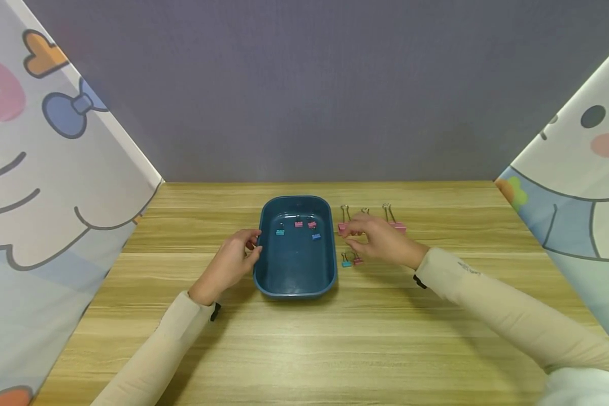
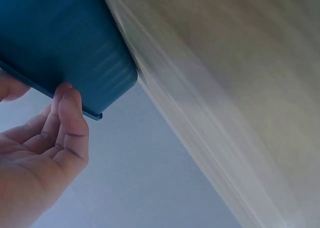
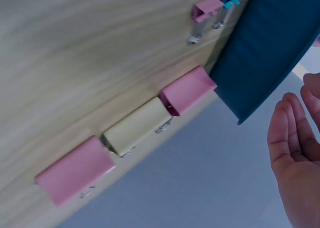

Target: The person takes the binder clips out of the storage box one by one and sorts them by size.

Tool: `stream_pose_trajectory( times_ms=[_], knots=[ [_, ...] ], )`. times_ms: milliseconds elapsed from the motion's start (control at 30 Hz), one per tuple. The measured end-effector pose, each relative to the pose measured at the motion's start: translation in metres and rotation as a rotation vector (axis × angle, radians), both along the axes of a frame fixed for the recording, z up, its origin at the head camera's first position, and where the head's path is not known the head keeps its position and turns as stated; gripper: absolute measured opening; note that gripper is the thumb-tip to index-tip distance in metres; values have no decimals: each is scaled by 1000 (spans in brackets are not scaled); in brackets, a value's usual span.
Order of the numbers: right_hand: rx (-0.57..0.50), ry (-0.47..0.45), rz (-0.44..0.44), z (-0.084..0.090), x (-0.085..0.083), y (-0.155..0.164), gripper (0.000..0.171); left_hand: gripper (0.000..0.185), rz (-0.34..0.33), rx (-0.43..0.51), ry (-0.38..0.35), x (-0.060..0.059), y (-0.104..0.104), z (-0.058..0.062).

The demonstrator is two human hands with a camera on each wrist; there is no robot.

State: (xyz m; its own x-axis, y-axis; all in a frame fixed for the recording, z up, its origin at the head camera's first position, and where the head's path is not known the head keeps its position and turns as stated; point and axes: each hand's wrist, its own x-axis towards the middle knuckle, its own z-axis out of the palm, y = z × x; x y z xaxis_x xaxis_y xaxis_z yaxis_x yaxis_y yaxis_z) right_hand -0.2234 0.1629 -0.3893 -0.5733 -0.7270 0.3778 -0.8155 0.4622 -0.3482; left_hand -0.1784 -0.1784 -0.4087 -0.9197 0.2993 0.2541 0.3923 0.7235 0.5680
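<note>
The blue tray [image 1: 295, 266] is standing near the back edge of the bench [image 1: 365, 338], about midway between the left and right edges. This position is presumably keeping it within reach of both hands.

The left hand [image 1: 230, 260] is resting its bent fingertips against the tray's left rim, likely as a brace against sliding. Whether finger and thumb are pinching the rim, one cannot tell.

The right hand [image 1: 385, 239] is hovering off the tray's right edge, above the clips. Its fingers are bending loosely, with a gap showing between thumb and forefinger; it appears to be grasping nothing. The slight bend is probably suiting a fine pick-up.

Clip positions:
Three large clips are standing in a row leading from the tray toward the bench's right edge: a pink clip [image 3: 189, 90] just beside the tray, a cream clip [image 3: 137, 125], then a second pink clip [image 3: 75, 170].
A small teal clip [image 1: 347, 263] and a small pink clip [image 3: 207, 9] are lying nearer the bench's front edge. This layout is seemingly separating the sizes.
Four small clips, one teal [image 1: 280, 232], two pink [image 1: 298, 224] and one blue [image 1: 316, 237], are lying in the tray's rear half.

The large bodies are showing plain, broad faces; silver wire handles are pointing toward the back edge.
</note>
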Motion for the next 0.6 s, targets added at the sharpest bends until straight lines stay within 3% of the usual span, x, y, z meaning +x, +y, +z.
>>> stream_pose_trajectory(
  times_ms=[267, 600],
  knots=[
    [35, 24, 12, 9, -5, -16, 9, 36, 0, 2, 5, -1, -1, -2],
    [45, -13, 72, 18, -12, -40, 10, 36, 3, -3, 6, 0, 0, 0]
  ],
)
